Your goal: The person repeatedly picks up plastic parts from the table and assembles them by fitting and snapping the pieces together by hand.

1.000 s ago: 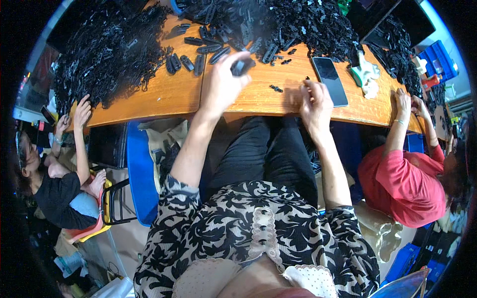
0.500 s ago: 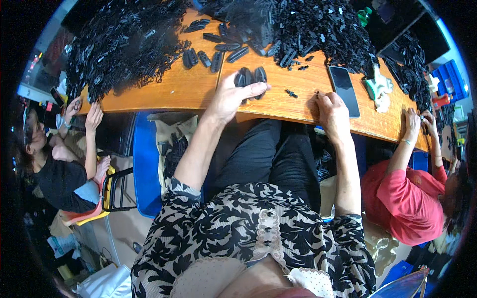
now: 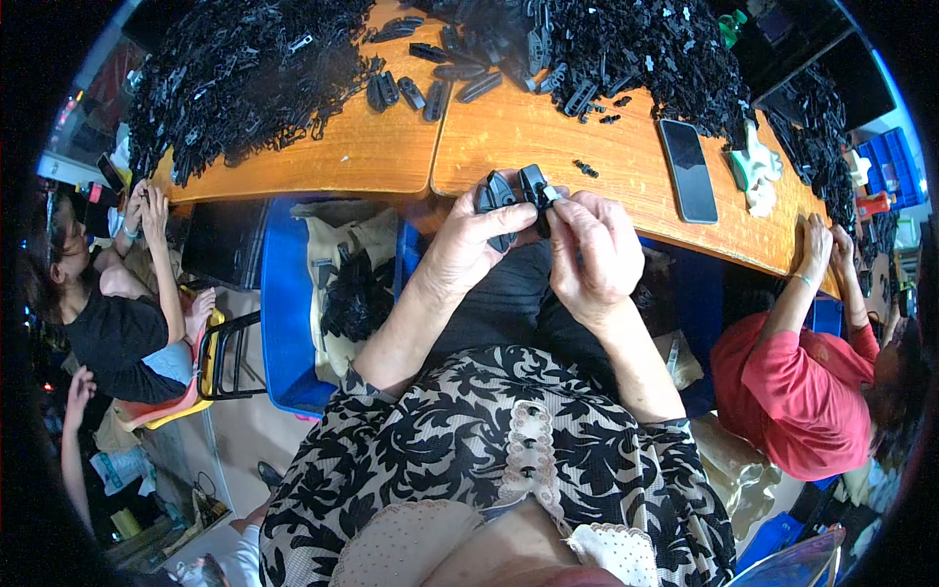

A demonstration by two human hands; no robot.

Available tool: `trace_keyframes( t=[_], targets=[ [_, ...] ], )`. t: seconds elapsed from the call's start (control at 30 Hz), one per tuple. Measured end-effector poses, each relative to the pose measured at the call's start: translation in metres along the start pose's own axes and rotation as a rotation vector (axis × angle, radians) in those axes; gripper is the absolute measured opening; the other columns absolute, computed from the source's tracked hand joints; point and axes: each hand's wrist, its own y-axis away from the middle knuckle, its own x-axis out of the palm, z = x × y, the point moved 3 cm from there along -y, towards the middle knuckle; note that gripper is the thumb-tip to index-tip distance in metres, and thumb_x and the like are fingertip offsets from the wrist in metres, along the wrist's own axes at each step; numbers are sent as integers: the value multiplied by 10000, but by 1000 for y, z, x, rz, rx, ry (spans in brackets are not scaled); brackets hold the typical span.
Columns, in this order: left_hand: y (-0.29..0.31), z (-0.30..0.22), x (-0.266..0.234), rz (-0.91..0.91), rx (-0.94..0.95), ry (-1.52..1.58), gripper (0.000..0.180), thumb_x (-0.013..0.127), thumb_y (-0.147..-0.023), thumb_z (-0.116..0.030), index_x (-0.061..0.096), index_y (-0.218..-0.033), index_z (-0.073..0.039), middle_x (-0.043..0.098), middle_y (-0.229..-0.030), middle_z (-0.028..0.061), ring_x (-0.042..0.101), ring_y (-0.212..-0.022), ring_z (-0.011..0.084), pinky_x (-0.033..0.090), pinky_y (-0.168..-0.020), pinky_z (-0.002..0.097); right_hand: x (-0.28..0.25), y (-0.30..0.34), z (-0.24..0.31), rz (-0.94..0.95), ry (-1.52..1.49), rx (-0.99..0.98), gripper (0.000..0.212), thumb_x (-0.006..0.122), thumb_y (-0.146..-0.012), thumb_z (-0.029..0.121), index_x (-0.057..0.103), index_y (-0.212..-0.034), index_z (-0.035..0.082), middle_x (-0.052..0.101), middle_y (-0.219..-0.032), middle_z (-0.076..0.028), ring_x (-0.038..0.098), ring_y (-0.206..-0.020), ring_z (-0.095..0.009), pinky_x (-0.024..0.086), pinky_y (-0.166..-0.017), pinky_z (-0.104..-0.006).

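My left hand (image 3: 460, 252) is closed round a few long, oval black plastic parts (image 3: 497, 188), held over the table's front edge above my lap. One of them, a black part (image 3: 532, 180), sticks up toward my other hand. Fingertips pinched together, my right hand (image 3: 599, 256) meets the end of that part; what lies between its fingers is too small and covered to make out. Beyond my hands, several similar oval black parts (image 3: 431, 100) lie on the wooden table (image 3: 518, 132), along with tiny black pieces (image 3: 585, 168).
Heaped black plastic parts (image 3: 245, 88) cover the far left, with another heap (image 3: 646, 59) at the far right. A phone (image 3: 689, 171) and a pale glove-like cloth (image 3: 755, 168) lie to the right. Blue bins (image 3: 284, 323) stand below. People work on both sides.
My right hand has left the tabletop near the phone and come left to the parts in my left hand. Both hands are now together, nearer my body.
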Motion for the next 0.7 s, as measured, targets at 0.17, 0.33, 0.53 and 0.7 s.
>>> trace_keyframes(
  t=[0.17, 0.33, 0.53, 0.7],
  targets=[
    [6, -3, 4, 14, 14, 5, 268, 647, -923, -55, 607, -1188, -48, 666, -1084, 53, 660, -1013, 155, 576, -901, 330, 3, 4, 3, 8, 63, -106, 286, 729, -713, -65, 677, -992, -30, 699, -922, -181, 661, -725, -265, 544, -588, -329],
    [10, -7, 8, -51, 38, -75, 245, 654, -921, -65, 622, -1161, -30, 675, -1046, 44, 662, -963, 135, 569, -866, 302, 5, 10, 3, 39, 87, -132, 288, 736, -716, -48, 674, -997, -32, 697, -926, -179, 647, -698, -259, 535, -563, -321],
    [10, -3, -2, -142, 37, -168, 201, 651, -938, -84, 636, -1131, -29, 664, -996, 15, 629, -862, 86, 504, -724, 236, 5, 9, 4, 175, 153, -176, 301, 720, -724, 27, 672, -1018, -21, 684, -957, -179, 628, -668, -236, 522, -544, -316],
    [19, -11, 4, -187, 10, -216, 151, 650, -933, -68, 647, -1077, -24, 646, -970, 0, 622, -883, 98, 495, -787, 240, 21, 30, 8, 307, 204, -277, 331, 683, -709, 118, 689, -1022, 10, 651, -930, -118, 628, -783, -209, 507, -588, -294]
  ],
)
